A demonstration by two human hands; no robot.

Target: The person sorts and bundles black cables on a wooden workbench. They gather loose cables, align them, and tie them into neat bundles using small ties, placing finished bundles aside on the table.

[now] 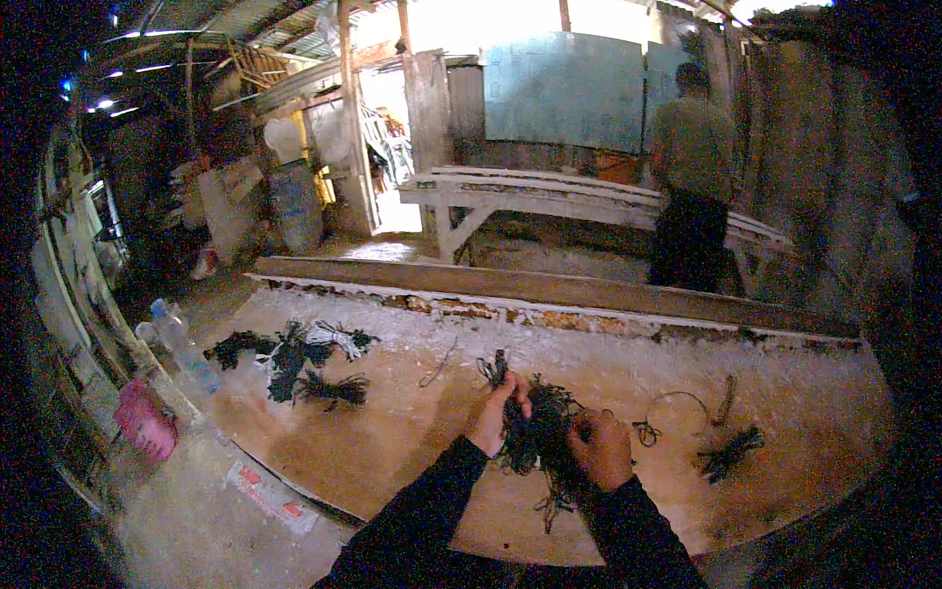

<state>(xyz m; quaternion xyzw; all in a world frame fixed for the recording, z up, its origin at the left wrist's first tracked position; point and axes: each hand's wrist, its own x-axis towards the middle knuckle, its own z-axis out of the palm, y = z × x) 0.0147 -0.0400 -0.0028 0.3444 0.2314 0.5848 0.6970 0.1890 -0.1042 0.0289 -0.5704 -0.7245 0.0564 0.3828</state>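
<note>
Near the front middle of the wooden worktable (412,422), my left hand (496,417) is closed around a bundle of dark string, whose looped end (494,368) sticks up past the thumb. A larger dark tangle of string (535,427) lies between my hands, with loose ends trailing toward the near edge. My right hand (601,450) has its fingers curled in at the tangle's right side, pinching dark strands; its fingertips are partly hidden. Farther right are a small dark string bundle (731,454) and a thin loop of string (646,432).
Several dark string bundles (285,363) and a whitish one (339,339) lie at the table's left. Past its left edge are a plastic bottle (182,344) and a pink bag (147,422). A raised plank (549,294) borders the far side. A person (692,167) stands by a white bench (549,187).
</note>
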